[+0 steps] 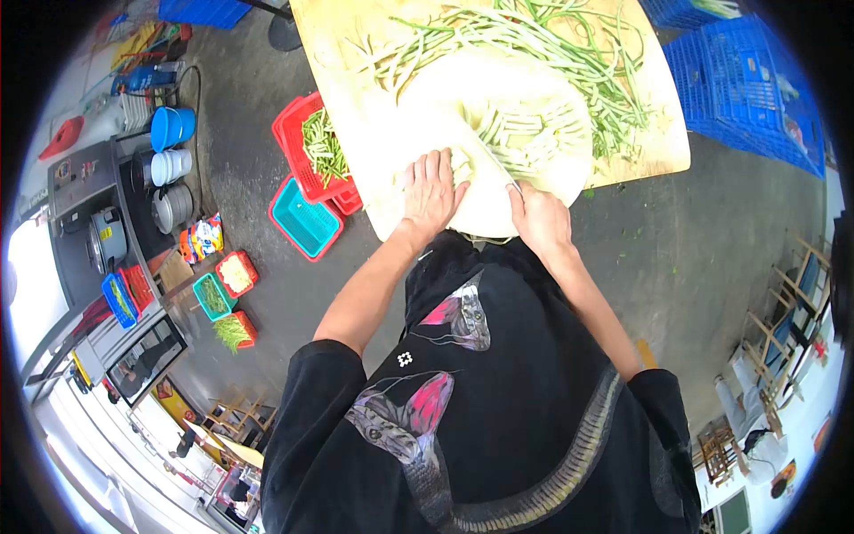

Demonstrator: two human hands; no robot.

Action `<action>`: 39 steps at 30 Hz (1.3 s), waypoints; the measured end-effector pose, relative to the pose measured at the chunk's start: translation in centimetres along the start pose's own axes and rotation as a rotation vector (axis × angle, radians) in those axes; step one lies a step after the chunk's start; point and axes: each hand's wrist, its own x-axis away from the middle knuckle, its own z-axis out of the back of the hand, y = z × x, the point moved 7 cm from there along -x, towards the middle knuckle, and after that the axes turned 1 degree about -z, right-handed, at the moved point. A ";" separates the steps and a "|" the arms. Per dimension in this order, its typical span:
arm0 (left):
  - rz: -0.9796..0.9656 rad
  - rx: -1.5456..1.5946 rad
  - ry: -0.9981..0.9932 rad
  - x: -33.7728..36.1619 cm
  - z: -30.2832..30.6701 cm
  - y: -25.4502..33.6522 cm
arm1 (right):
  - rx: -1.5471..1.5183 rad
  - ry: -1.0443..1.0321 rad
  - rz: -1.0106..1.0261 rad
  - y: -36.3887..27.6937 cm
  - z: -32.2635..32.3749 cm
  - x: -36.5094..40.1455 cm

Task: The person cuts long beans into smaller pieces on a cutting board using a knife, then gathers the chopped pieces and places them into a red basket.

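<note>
Across the pale wooden tabletop (654, 160), the right hand (544, 216) clenches a bright-bladed knife (498, 165) slanting forward-left, left hand (433, 190) splayed left of it, chopped pale-green beans (520, 126) right.

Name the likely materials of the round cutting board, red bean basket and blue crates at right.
Round cutting board: pale, perhaps plastic or wood; glare hides its finish.
Red bean basket: likely smooth plastic, evenly coloured.
Blue crates: likely smooth moulded plastic, with lattice walls.

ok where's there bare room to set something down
The table looks bare at its far left, beside the long beans, and narrowly at its near right corner. Crowded: the right side of the round board, under cut pieces.
</note>
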 end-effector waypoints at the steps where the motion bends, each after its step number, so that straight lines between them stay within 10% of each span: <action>1: 0.003 0.006 0.005 -0.1 -0.2 0.1 | 0.012 0.001 -0.001 0.0 0.0 0.2; 39: -0.002 0.066 0.042 -2.1 2.2 0.5 | 0.014 0.000 0.009 -0.7 -1.6 0.8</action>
